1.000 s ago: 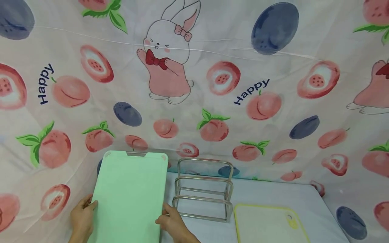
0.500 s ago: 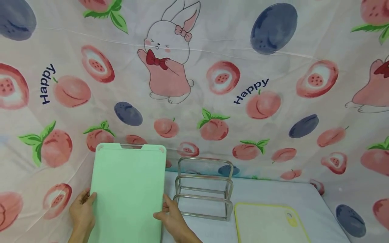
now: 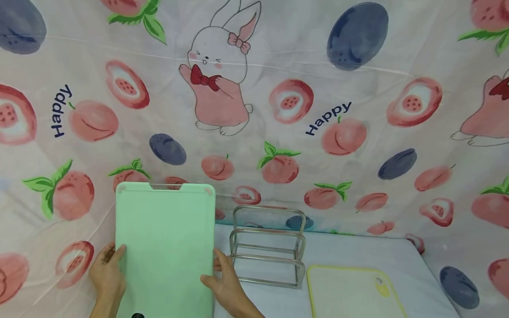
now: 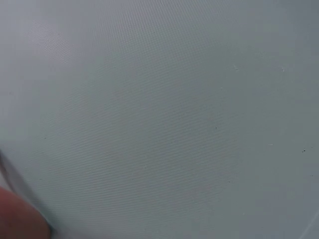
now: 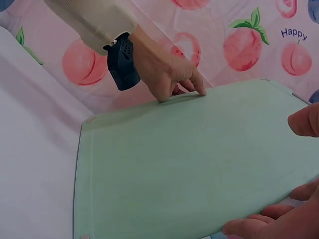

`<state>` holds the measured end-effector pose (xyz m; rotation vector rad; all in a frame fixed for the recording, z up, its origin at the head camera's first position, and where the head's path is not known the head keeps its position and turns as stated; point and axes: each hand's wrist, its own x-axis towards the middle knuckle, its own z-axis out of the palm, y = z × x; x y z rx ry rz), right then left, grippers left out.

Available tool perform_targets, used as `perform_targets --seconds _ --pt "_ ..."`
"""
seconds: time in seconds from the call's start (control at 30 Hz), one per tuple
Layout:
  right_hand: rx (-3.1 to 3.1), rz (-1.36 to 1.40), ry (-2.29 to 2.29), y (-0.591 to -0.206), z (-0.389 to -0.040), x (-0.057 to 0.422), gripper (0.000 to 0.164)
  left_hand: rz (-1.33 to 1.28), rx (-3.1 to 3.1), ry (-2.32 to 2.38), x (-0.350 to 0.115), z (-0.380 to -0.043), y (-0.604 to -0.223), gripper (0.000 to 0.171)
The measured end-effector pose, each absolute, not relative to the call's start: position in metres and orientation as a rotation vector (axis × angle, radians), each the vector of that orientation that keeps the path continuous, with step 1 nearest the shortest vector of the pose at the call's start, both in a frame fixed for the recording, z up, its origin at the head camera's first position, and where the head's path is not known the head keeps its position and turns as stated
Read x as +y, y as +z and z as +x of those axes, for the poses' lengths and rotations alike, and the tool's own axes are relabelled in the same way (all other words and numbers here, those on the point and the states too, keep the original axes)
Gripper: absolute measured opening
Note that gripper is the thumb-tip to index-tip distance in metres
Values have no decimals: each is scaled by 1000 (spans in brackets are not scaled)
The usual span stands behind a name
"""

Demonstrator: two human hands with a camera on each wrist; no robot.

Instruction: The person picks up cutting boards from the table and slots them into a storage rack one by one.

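A light green cutting board (image 3: 167, 238) with a handle slot along its top end is held up in both hands, tilted towards the head camera. My left hand (image 3: 107, 271) grips its left long edge, thumb on the front face and fingers behind. On the opposite edge, my right hand (image 3: 226, 282) pinches the board in the same way. The right wrist view shows the board's broad face (image 5: 189, 154) between both hands. In the left wrist view the board (image 4: 164, 124) fills nearly everything, with one fingertip (image 4: 20, 219) at the lower left corner.
Just right of the board stands a metal wire rack (image 3: 266, 256) with upright loops. A pale cutting board with a yellow rim (image 3: 350, 291) lies flat further right on the white-covered table (image 3: 338, 247). A fruit-and-rabbit printed cloth (image 3: 294, 57) hangs behind.
The green board's top has risen and shifted slightly left, and it now stands straighter. Both hands have moved up a little with it. The rack and the yellow-rimmed board have stayed put.
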<state>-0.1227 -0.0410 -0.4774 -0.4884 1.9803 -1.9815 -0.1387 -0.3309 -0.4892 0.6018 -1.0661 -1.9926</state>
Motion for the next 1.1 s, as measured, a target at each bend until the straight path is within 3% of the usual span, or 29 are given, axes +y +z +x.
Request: perform_targets --seconds 0.6,1.1 --pt "1927 -746 -2121 -478 -128 -48 67 166 -517 -2088 -331 -146 -484 20" --pt "2008 -874 -2197 -482 -142 -56 51 83 -354 -2073 -332 -145 -481 15"
